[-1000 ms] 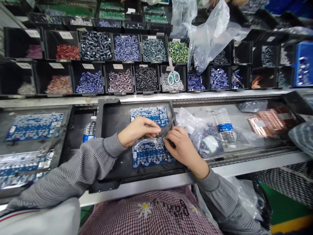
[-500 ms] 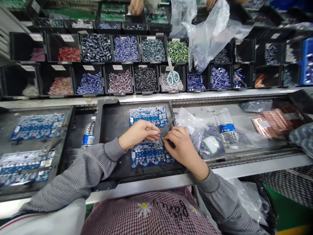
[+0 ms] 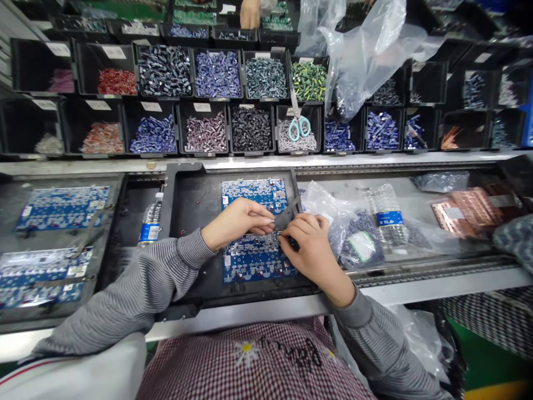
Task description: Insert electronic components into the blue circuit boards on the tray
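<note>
Head camera, looking down over my arms: my left hand [image 3: 237, 218] and right hand [image 3: 310, 253] meet above a blue circuit board [image 3: 250, 261] lying in a black tray [image 3: 233, 172]. Between them is a small dark flat piece [image 3: 287, 218], tilted, just above the board's surface. My right fingers [image 3: 297, 225] are curled and pinched together on its lower end, close to the board. My left fingers [image 3: 260, 221] lie pressed together with their tips just beside its upper end, though I cannot tell whether they grip it. The board runs under both sets of fingers, with part of it showing ahead of them and the rest beneath and behind them.

Just right of my right fingers sits a crumpled plastic bag [image 3: 333, 205] of small dark parts, with a water bottle [image 3: 388, 219] beyond it. Further right lie copper-coloured sheets [image 3: 458, 211]. Left of my left hand stand another water bottle [image 3: 150, 225] and two more blue boards [image 3: 62, 208]. Well ahead of my fingers are rows of black bins [image 3: 204, 128] full of small components, with pale blue scissors [image 3: 300, 119] resting in one. At the far edge, another person's hand [image 3: 250, 14] shows.
</note>
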Motion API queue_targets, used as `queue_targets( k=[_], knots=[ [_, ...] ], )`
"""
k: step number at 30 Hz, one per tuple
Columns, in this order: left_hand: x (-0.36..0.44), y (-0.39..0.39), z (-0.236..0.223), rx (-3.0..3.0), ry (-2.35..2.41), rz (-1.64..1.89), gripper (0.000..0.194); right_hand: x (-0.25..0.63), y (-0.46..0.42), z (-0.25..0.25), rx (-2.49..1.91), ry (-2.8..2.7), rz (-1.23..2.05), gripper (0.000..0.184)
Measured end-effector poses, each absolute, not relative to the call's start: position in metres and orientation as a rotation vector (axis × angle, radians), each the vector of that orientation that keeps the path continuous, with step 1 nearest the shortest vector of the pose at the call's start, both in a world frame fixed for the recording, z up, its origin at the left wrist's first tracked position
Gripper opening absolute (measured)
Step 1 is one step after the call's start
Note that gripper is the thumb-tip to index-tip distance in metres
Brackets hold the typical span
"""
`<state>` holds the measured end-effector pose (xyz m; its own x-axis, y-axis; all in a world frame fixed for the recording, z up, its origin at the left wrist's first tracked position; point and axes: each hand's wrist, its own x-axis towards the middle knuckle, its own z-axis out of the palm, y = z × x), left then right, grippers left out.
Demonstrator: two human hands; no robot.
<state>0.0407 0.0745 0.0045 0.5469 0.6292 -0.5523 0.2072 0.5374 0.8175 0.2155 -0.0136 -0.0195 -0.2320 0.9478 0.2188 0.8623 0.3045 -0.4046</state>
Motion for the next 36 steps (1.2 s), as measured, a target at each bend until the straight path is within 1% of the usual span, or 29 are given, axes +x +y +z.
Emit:
queue_targets(
  k=[5, 9, 16, 20, 25, 30, 36],
  knots=[
    [0.038, 0.074, 0.002, 1.031, 0.965, 0.309, 0.013, 0.208, -0.018, -0.017, -1.615, -2.215, 0.171, 0.013],
    [0.038, 0.074, 0.003, 1.042, 0.969, 0.297, 0.014, 0.212, -0.019, -0.013, -1.581, -2.228, 0.202, 0.018],
    [0.040, 0.074, 0.006, 1.054, 1.006, 0.286, 0.014, 0.216, -0.018, -0.016, -1.550, -2.247, 0.168, 0.020],
    [0.039, 0.075, 0.006, 1.046, 0.999, 0.314, 0.020, 0.212, -0.019, -0.018, -1.573, -2.260, 0.150, 0.016],
    [0.036, 0.077, 0.002, 1.063, 0.988, 0.311, 0.021, 0.205, -0.022, -0.018, -1.610, -2.272, 0.114, 0.015],
    [0.033, 0.078, 0.000, 1.057, 0.954, 0.328, 0.036, 0.202, -0.022, -0.021, -1.627, -2.211, 0.095, 0.012],
    [0.029, 0.077, -0.002, 1.039, 0.950, 0.340, 0.033, 0.205, -0.021, -0.020, -1.558, -2.224, 0.124, 0.015]
  ],
)
